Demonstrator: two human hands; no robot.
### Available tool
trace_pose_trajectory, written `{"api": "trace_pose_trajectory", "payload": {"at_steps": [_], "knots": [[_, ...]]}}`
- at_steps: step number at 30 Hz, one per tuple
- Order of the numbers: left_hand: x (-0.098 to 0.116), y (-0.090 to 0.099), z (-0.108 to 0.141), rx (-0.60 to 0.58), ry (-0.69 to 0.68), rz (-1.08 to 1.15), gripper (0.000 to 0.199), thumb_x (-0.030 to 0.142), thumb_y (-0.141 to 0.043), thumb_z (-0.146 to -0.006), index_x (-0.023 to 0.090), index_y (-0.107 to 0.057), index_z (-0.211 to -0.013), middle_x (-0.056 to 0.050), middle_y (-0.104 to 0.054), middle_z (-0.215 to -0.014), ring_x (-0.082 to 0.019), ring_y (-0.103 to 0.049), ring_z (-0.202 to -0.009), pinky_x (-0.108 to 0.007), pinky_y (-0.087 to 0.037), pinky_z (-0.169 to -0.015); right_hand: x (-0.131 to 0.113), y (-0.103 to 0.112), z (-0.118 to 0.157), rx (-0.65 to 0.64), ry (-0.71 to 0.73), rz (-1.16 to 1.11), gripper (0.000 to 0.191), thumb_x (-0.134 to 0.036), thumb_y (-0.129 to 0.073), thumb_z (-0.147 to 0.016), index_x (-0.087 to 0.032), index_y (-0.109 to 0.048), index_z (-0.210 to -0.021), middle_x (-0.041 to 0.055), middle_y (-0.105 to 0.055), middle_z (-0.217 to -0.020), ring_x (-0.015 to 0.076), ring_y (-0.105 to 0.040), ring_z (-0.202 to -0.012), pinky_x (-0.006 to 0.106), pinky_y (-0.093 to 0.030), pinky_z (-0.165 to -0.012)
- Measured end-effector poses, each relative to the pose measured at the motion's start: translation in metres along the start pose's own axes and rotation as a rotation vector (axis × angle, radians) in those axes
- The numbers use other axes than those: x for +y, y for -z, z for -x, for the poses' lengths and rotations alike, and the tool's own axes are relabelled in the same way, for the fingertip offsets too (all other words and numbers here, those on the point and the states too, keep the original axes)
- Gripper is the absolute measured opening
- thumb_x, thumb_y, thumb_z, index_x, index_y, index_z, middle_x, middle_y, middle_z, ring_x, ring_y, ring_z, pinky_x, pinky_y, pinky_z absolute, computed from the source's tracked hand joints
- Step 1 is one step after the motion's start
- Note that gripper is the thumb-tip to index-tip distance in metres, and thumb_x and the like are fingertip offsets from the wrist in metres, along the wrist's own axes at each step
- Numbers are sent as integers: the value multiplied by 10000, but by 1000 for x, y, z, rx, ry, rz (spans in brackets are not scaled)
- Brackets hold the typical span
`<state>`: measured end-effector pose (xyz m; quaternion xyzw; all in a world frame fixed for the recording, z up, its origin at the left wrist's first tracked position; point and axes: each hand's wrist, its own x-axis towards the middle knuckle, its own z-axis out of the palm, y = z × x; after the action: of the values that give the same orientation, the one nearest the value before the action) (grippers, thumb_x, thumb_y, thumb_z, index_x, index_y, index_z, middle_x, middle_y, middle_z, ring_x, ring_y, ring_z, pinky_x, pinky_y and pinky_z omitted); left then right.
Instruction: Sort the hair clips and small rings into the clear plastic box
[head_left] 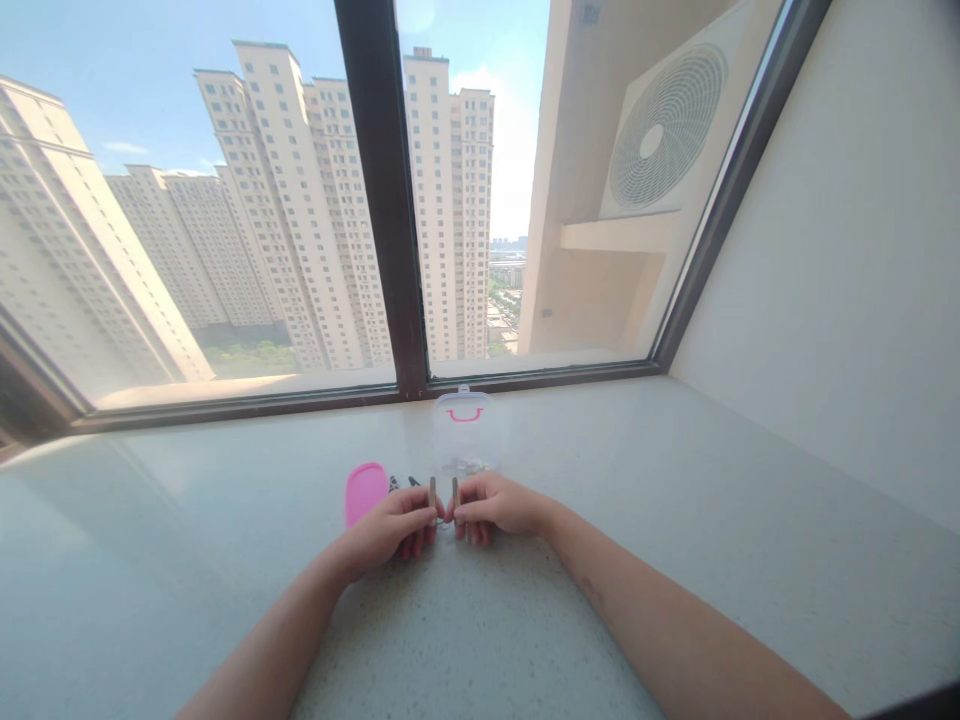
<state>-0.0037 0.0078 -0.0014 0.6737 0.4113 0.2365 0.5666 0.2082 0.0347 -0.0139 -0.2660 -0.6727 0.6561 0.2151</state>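
Note:
My left hand [405,518] is closed, pinching a narrow brownish bar [433,492] upright between thumb and fingers. Close beside it, my right hand [487,505] pinches a similar narrow bar [455,492], also upright. A small gap separates the two bars, and the fingertips almost meet below them. Whether the bars are joined lower down is hidden by the fingers. Just past the hands stands a clear plastic box [466,435] with a pink handle and several small things at its bottom. A pink lid [365,492] lies beyond my left wrist.
Small dark items [412,482] lie between the pink lid and the box, partly behind my left hand. The pale speckled sill [480,640] runs to a dark window frame [409,380]. A white wall [840,280] bounds the right side.

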Motion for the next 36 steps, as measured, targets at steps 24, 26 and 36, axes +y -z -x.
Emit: {"api": "trace_pose_trajectory", "payload": {"at_steps": [24,26,36], "knots": [[0,-1,1,14,12,16,289,427,-557,-820,145,-575,-883,11,-577,-637,-95,-506,-477,-196,-363,-440,-1,-1,1,0,1,9,222,-335,-637,-754,-136,-594,-843,26,-636,-701,105,-573,-512,207,-448,-456],[1,-2,1,15,10,13,287,423,-555,-821,144,-574,-885,10,-576,-638,-95,-506,-476,-197,-363,-438,-1,-1,1,-3,-3,9,221,-335,-635,-757,-136,-594,-845,27,-638,-706,104,-576,-516,205,-450,-460],[2,-1,2,6,-3,20,276,413,-553,-827,142,-575,-877,3,-588,-655,-98,-521,-492,-202,-374,-456,-1,-1,2,7,-15,7,221,-330,-638,-767,-132,-598,-855,20,-639,-701,98,-579,-521,201,-450,-473]]}}
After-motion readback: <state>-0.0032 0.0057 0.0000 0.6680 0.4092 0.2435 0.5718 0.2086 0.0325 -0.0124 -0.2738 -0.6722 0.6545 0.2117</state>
